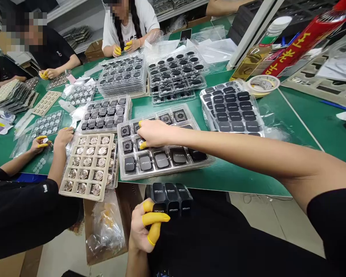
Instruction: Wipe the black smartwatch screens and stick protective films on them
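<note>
In my left hand, low in front of my body, is a sheet of black "HiFuture" stickers; yellow finger cots cover several of its fingers. My right hand reaches across a clear plastic tray of square black smartwatch bodies. Its yellow-tipped thumb and forefinger are spread apart over a smartwatch body in the second column, and its other fingers are hidden. Along the tray's near row, the watch bodies show black faces lettered "HiFuture"; those at the far left lie sensor side up.
Beside my tray are a beige tray of round watches and stacked trays. A stack of black-labelled sheets, a tape roll and a bottle stand right. A co-worker's hands are at left; other people sit across.
</note>
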A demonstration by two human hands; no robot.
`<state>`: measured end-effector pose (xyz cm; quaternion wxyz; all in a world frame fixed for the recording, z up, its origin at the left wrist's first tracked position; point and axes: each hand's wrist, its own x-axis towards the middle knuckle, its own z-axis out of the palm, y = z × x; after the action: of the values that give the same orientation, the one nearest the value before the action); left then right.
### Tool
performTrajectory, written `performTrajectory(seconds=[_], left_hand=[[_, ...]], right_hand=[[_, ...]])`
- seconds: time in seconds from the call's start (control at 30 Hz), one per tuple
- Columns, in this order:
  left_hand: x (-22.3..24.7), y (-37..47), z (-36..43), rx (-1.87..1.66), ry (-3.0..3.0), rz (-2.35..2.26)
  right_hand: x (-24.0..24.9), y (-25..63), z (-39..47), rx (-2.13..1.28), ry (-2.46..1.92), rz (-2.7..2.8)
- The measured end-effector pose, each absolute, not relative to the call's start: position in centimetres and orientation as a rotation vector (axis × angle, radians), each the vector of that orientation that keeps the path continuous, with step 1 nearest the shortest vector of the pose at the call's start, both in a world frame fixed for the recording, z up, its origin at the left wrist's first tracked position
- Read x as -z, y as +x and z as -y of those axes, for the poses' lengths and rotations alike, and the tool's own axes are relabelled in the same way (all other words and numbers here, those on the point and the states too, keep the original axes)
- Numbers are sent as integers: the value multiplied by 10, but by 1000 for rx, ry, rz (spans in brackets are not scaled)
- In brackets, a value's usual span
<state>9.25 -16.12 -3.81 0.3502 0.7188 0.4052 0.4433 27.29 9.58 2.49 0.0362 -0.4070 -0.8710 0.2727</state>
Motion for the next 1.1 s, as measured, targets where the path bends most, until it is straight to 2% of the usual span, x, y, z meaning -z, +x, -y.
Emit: performTrajectory(seconds=[0.23,0.37,0.5,0.67,0.83,1.1], left_hand=[[52,90,153,-1120,1851,-1003],[54,95,152,-1156,1887,-1101],[60,102,155,-1270,1930,-1253],[68,124,148,-1250,2227,-1281],[65,139,137,-1178,2455,-1278],[69,138,144,-1148,2526,-1356]], right_hand=[[-18,274,-89,-921,-1223,2578],[-20,308,-63,-1009,-1182,2346],[-21,358,5,-1426,-960,1984],[14,369,87,-1828,-1109,1608],[48,349,111,-1899,-1236,1289],[55,346,103,-1983,-1144,1056]])
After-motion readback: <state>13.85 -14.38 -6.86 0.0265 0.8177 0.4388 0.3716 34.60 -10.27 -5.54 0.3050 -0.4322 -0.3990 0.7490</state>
